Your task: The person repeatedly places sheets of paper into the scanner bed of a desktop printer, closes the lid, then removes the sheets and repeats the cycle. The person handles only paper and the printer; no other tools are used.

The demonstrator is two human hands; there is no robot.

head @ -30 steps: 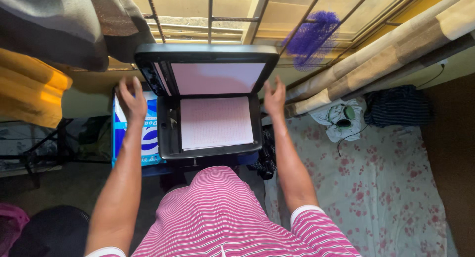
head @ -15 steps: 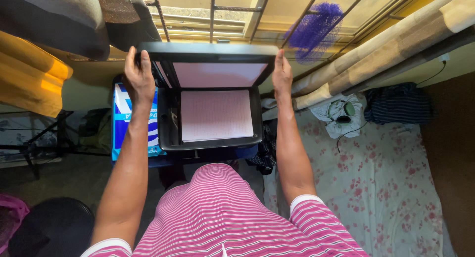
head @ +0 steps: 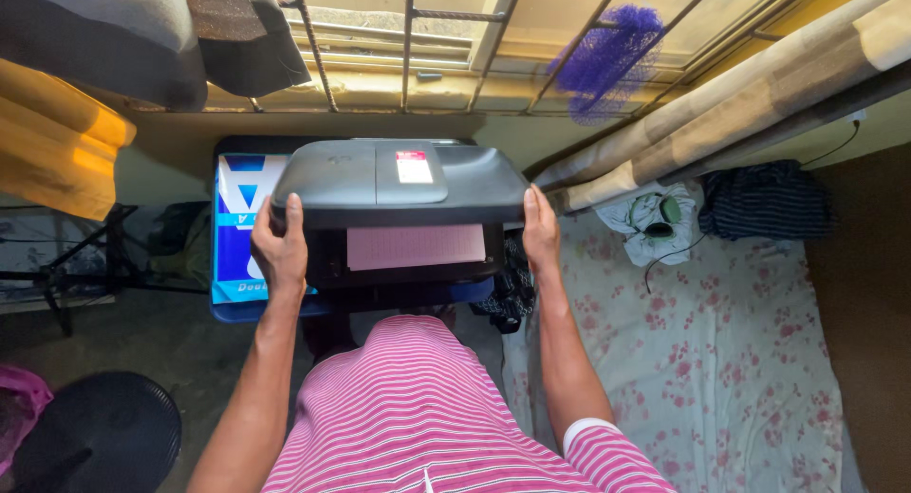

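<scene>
Scanner lid (head: 399, 182) of a dark grey flatbed printer is the thing in hand, held partly lowered over the glass at the middle of the view, just below the barred window (head: 408, 47). I judge it a stiff, hinged plastic panel, light enough for two hands but smooth on top, so the safe hold is at its front corners, where the thumbs can hook the edge; dropped, it could slam on the glass or shift the page.

Nearest, a pink-and-white striped shirt (head: 427, 408) fills the lower frame, with a flowered sheet (head: 721, 360) spread to the right. Above it the two hands are apart, each clamped on a side of the lid: the left hand (head: 282, 251) grips the near left corner, the right hand (head: 541, 229) presses the near right corner with fingers straight along the edge. Between them, under the raised front edge, a pale pink ruled sheet of paper (head: 415, 246) lies on the scanner bed.

The lid looks rounded and matte, with a raised rectangular centre panel carrying a small red-and-white sticker (head: 414, 167). To the left a blue-and-white paper ream box (head: 239, 227) stands touching the printer. Farther off, a purple mesh sponge (head: 607, 61) hangs on the window bars.
</scene>
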